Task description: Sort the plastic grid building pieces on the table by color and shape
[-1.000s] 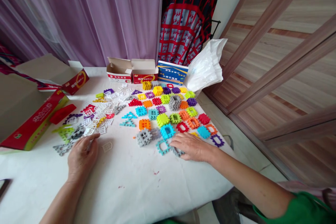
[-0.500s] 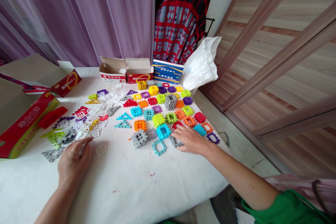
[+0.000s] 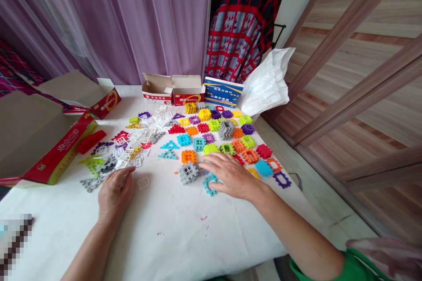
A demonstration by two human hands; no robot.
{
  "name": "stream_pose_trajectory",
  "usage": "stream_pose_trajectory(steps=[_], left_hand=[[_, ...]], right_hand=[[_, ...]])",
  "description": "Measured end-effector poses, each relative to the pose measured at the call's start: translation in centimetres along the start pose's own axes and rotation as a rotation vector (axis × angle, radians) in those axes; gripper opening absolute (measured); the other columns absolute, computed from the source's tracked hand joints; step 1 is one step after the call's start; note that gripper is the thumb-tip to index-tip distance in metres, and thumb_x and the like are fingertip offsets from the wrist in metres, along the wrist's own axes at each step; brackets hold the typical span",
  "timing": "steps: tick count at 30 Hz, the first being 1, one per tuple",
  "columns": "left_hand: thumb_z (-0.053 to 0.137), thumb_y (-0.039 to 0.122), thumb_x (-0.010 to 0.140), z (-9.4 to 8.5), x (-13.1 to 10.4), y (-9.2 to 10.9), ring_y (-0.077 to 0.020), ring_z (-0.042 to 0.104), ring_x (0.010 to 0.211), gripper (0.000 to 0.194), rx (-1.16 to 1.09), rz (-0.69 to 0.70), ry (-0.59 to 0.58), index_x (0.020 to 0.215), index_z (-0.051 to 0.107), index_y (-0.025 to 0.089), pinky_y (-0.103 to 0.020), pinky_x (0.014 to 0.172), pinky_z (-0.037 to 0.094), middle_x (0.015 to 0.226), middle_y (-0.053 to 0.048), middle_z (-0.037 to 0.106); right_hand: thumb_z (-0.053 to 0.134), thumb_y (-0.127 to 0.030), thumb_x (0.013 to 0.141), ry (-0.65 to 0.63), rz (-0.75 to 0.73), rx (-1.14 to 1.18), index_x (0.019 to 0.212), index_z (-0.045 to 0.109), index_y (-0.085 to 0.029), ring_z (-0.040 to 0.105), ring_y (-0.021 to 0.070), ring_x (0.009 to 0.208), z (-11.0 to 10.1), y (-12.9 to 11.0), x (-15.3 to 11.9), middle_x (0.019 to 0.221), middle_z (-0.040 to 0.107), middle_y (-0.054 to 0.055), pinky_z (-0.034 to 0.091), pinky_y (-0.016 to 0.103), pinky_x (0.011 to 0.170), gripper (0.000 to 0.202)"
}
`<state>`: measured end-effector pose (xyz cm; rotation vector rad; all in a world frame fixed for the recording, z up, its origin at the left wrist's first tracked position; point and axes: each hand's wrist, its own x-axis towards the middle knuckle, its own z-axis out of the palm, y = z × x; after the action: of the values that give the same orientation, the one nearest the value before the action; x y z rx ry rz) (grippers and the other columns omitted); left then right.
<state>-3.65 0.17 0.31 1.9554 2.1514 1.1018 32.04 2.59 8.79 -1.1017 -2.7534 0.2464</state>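
My right hand (image 3: 231, 174) is over the blocks with its fingers spread, partly covering a blue open frame piece (image 3: 210, 184). A grey block stack (image 3: 189, 173) stands just left of its fingertips, with an orange block (image 3: 188, 156) behind it. My left hand (image 3: 116, 189) rests on the table, its fingers curled together; whether anything is inside them is hidden. Beside it lie a clear window piece (image 3: 143, 182) and grey triangular pieces (image 3: 90, 184). Past its fingertips is a pile of white window pieces (image 3: 132, 145). Light blue triangles (image 3: 167, 154) lie between the hands.
Open red boxes (image 3: 66, 149) stand at the left. Two small boxes (image 3: 189, 98), a blue box (image 3: 222, 92) and a white bag (image 3: 268, 83) line the back. Many coloured blocks (image 3: 264, 151) cover the right side, near the table edge.
My right hand has moved left from the grey piece toward the blue frame and grey stack, and its fingers have spread. The view has shifted left. My left hand stays by the clear piece.
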Motion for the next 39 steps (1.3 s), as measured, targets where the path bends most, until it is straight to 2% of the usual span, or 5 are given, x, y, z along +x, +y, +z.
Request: stream_pose_trajectory(steps=[4,9,17,30,39], left_hand=[[0.045,0.034,0.087,0.1,-0.2,-0.2,-0.0239,0.065,0.093,0.026,-0.008,0.010,0.010,0.093,0.068,0.023,-0.036,0.087,0.049,0.090,-0.006,0.072],[0.045,0.033,0.087,0.0,-0.2,-0.1,-0.0225,0.065,0.090,0.026,-0.059,0.029,0.019,0.092,0.068,0.021,-0.035,0.088,0.049,0.091,-0.006,0.073],[0.045,0.032,0.087,0.2,-0.4,-0.4,-0.0214,0.065,0.090,0.026,-0.101,0.027,0.044,0.095,0.068,0.021,-0.034,0.086,0.049,0.092,-0.006,0.073],[0.046,0.028,0.085,0.3,-0.5,-0.5,-0.0201,0.065,0.090,0.023,-0.165,-0.003,0.054,0.092,0.068,0.023,-0.034,0.086,0.050,0.091,-0.004,0.073],[0.044,0.020,0.086,0.7,-0.9,-0.4,-0.0198,0.066,0.087,0.024,-0.175,0.045,0.085,0.094,0.067,0.023,-0.036,0.084,0.051,0.089,-0.004,0.073]], right_hand=[[0.072,-0.033,0.077,-0.106,-0.146,0.004,0.143,0.041,-0.024,0.025,0.0273,0.140,1.3,-1.2,4.6,0.151,0.037,0.013,0.028,0.045,0.107,0.074],[0.073,-0.037,0.075,-0.205,-0.165,-0.014,0.133,0.052,-0.023,0.046,0.0264,0.123,2.2,-1.3,7.1,0.135,0.054,0.012,0.035,0.041,0.099,0.064],[0.072,-0.040,0.079,-0.172,-0.067,-0.060,0.127,0.056,-0.023,0.055,0.0249,0.103,3.3,-2.5,6.9,0.108,0.064,0.008,0.039,0.039,0.090,0.053],[0.071,-0.027,0.076,-0.213,-0.020,-0.065,0.135,0.049,-0.021,0.054,0.0277,0.108,3.8,-3.2,7.1,0.113,0.063,0.011,0.039,0.043,0.094,0.063],[0.066,-0.028,0.079,-0.005,-0.020,0.018,0.133,0.050,-0.024,0.053,0.0280,0.114,3.1,-3.8,6.5,0.126,0.060,0.010,0.042,0.044,0.094,0.056]])
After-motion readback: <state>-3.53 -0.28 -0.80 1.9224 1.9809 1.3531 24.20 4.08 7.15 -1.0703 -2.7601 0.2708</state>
